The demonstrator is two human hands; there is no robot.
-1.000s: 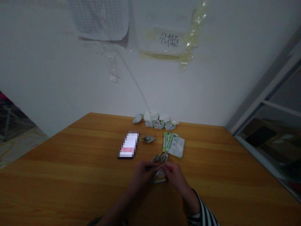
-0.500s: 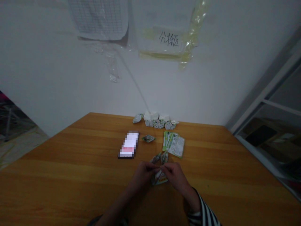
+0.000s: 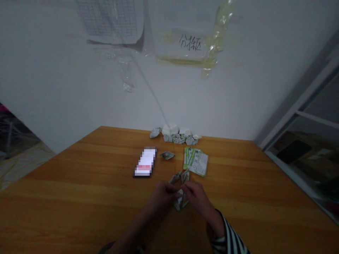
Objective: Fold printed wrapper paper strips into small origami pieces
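Observation:
Between my two hands is a folded piece of green-and-white printed paper, partly covered by the fingers. My left hand pinches it from the left side, thumb and fingers together. From the right, my right hand grips it with bent fingers close to the left fingertips. Just beyond the fingers lie two small folded paper pieces, one on the left and one on the right. I cannot tell whether these touch the held paper. Another small folded piece rests farther back on the wooden table.
A phone with a blurred screen lies left of centre. On the right is a small stack of green-and-white printed sheets. Several crumpled or folded paper bundles line the back edge against the wall.
The held paper has turned and changed shape, its near end now narrower and pointed. The right fingers have curled and lifted slightly. Everything else on the table stays put.

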